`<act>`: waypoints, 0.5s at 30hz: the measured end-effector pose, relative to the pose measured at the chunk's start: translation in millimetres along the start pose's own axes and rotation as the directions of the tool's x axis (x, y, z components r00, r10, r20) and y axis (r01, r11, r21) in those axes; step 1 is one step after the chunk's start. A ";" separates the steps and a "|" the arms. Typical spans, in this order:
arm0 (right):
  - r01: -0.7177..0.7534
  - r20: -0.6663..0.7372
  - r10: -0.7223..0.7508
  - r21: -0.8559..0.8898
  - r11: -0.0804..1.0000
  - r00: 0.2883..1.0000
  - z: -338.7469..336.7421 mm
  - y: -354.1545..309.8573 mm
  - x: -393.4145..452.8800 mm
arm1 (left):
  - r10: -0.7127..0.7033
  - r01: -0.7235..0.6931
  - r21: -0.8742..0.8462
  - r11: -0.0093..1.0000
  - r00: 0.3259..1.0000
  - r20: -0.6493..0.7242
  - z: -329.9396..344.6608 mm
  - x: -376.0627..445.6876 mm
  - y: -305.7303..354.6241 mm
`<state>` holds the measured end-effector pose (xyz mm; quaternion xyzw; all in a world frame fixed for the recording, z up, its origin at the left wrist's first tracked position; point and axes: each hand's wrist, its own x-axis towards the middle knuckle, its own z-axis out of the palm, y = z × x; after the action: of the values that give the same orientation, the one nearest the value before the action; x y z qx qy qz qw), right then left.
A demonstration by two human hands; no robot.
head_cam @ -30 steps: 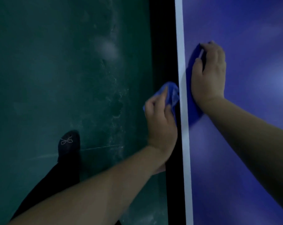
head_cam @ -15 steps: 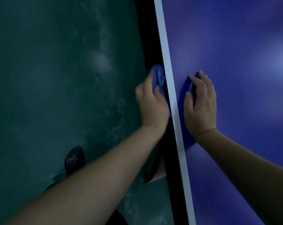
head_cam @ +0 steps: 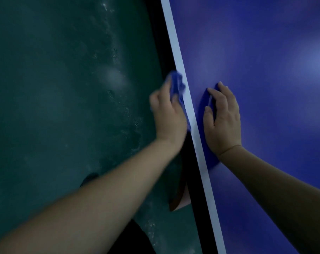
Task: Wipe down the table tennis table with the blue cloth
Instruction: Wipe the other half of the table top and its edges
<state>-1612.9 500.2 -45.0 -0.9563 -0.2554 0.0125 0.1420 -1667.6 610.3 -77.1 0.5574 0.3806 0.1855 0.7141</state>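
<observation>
The table tennis table [head_cam: 265, 61] fills the right half, dark blue with a white stripe [head_cam: 175, 44] along its left edge. My left hand [head_cam: 167, 114] grips the bunched blue cloth [head_cam: 175, 85] and holds it against the table's side edge, just left of the white stripe. My right hand [head_cam: 222, 118] lies on the tabletop just right of the stripe, fingers slightly bent, touching the surface and holding nothing. Part of the cloth is hidden under my left fingers.
A dark green floor [head_cam: 54, 107] with pale scuff marks spreads to the left of the table. My dark shoe [head_cam: 88, 178] shows behind my left forearm. The scene is dim.
My left hand has slid the cloth forward along the table's side edge. My right hand stays on the tabletop, now level with the left hand. The view has shifted forward and tilted.
</observation>
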 end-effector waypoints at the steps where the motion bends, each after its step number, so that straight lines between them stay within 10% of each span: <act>1: 0.003 -0.002 -0.003 0.000 1.000 1.000 0.2 0.5 -0.1 | 0.004 -0.004 0.011 1.000 1.000 -0.012 0.9 29.8 8.4; 10: -0.016 0.004 0.016 0.112 0.994 1.000 -3.9 -2.3 1.5 | -0.113 0.114 -0.043 0.993 0.993 0.018 -3.1 -50.5 -10.1; 15: -0.017 -0.012 0.020 0.174 0.985 1.000 -0.8 -19.0 45.2 | -0.062 0.062 -0.048 0.997 0.998 -0.006 0.4 58.0 22.3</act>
<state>-1582.7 538.0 -36.8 -0.9426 -0.2434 0.0297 0.2265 -1626.6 656.9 -75.7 0.5273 0.3957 0.1743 0.7315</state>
